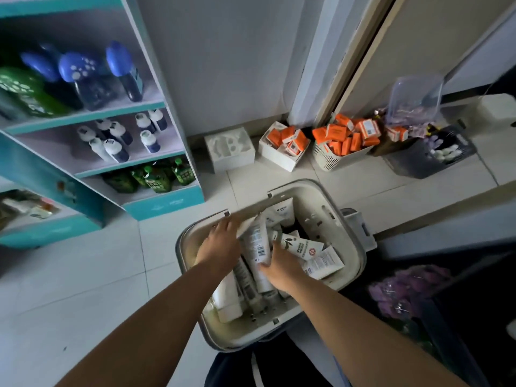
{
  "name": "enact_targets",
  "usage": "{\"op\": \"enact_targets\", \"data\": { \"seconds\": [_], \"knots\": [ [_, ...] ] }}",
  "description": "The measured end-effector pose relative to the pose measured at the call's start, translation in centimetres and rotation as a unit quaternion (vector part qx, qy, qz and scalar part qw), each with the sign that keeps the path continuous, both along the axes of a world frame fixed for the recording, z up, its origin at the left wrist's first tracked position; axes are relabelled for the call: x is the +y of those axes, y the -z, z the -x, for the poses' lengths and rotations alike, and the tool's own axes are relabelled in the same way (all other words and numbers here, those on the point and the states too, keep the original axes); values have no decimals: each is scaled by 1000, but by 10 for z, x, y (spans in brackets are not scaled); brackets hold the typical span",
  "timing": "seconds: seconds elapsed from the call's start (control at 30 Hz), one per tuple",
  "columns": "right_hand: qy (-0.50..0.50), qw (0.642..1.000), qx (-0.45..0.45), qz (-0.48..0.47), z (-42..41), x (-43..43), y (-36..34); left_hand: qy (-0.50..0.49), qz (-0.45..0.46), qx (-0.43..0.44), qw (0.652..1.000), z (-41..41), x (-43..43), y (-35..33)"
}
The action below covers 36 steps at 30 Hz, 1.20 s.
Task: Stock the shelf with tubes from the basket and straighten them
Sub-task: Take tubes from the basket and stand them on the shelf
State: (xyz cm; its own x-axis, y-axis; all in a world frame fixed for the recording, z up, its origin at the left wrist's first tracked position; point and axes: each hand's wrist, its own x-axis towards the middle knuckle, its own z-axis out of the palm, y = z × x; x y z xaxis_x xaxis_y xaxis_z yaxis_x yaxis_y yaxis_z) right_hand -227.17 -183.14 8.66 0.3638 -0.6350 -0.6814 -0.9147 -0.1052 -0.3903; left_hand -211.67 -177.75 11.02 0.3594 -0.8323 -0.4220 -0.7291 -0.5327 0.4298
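- A cream basket [360, 248] stands on the pale tiled floor [83, 275], just in front of the person, with its handle [258, 209] swung across the far half of the opening.
- The basket holds a loose pile of white tubes [315, 259] — some lying flat, some propped against each other, caps pointing different ways.
- The left hand [220, 244] reaches into the left side of the basket, palm down, fingers spread over the pile and touching the handle near its left end; whether it grips anything is hard to tell from this angle.
- The right hand [282, 268] is closed around the lower part of a long white tube [257, 244] with a barcode, which tilts up between the two hands.
- The two hands are close together, with only that tube between them.
- A teal shelf unit [164, 203] stands to the left on the floor, well apart from the basket.
- Its top visible level carries blue-capped bottles [75, 71] and a green one [19, 88]; the middle level has small white-capped dark bottles [117, 150]; the lowest has green pouches [156, 180].
- Against the far wall sit a white foam insert [230, 148], a white box [279, 155] and a white slatted basket [326, 160], both filled with orange cartons [337, 134], and a dark crate [430, 163].
- Purple flowers [405, 291] lie in shadow at the right.
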Motion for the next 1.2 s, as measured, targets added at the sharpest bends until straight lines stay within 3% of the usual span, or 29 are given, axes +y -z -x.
{"op": "enact_targets", "data": {
  "seconds": [0.13, 0.27, 0.4, 0.6, 0.73, 0.8, 0.9, 1.0, 1.2],
  "knots": [
    [209, 964, -91, -141, 0, 2, 24, -23, -63, -10, 998, 0, -4, 19],
    [212, 955, -124, -169, 7, 0, 25, -21, -41, -47, 998, 2, -3, 28],
    [248, 933, -177, -193, 24, -7, 13, -23, 37, -6, 999, -2, -4, 16],
    [400, 799, -364, -263, 41, -20, -25, -57, 146, 131, 979, 8, -11, -23],
    [432, 720, -451, -303, 41, -20, -57, -128, 175, 295, 931, 21, -21, -53],
    [403, 725, -472, -298, 39, -17, -71, -123, 182, 334, 917, 27, -24, -67],
    [347, 783, -461, -232, 42, -10, -97, -111, 169, 361, 910, 36, -25, -86],
    [343, 783, -482, -192, 53, -3, -123, -165, 143, 489, 844, 46, -26, -100],
    [410, 717, -548, -135, 84, -3, -166, -137, 74, 693, 704, 77, -37, -148]
  ]
}}
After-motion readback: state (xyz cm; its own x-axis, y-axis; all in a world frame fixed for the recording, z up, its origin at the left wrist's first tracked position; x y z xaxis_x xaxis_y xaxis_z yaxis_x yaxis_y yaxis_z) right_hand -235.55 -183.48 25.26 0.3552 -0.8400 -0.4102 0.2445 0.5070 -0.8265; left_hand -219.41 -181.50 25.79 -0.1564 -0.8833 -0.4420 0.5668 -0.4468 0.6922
